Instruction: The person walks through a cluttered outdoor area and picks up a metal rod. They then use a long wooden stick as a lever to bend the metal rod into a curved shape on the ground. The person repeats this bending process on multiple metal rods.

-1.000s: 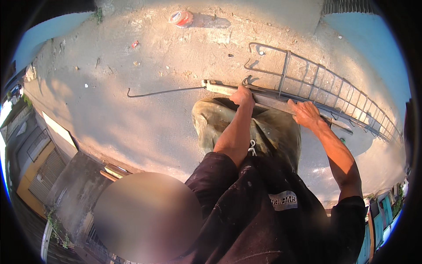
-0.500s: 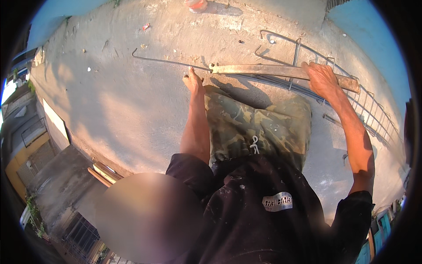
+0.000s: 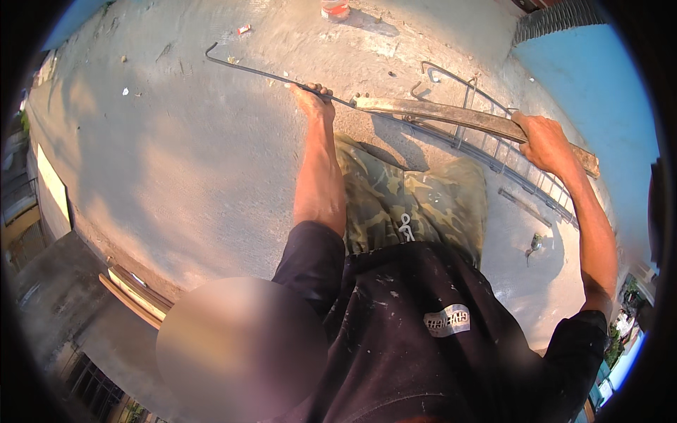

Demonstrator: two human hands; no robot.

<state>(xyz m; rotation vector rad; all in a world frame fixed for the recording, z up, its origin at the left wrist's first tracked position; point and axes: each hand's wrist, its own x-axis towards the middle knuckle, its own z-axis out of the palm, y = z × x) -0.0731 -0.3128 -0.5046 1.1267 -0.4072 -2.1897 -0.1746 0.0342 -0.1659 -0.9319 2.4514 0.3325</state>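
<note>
My left hand (image 3: 312,100) is closed around a thin steel rod (image 3: 247,69), fingers over it and thumb along it. The rod's free end, at the far left, is bent into a short hook. To the right it runs to the pegged end of a long wooden bar (image 3: 437,111); whether the rod sits between the pegs is hard to tell. My right hand (image 3: 549,144) grips the bar near its other end. Beneath and beyond the bar lies a cage of steel rods (image 3: 497,156) with cross ties and hooked ends, partly covered by the bar and my right arm.
Around me is rough concrete ground (image 3: 190,148). A reddish container (image 3: 335,10) stands at the far edge, with a small red-and-white packet (image 3: 244,29) nearby. At right lie a short metal bar (image 3: 525,206) and a small dark greenish object (image 3: 536,243). Planks (image 3: 134,299) lie at lower left.
My left hand has moved farther out and now wraps the rod, whose hooked end is higher in view. The wooden bar slants more, its right end lower. The view has shifted too.
</note>
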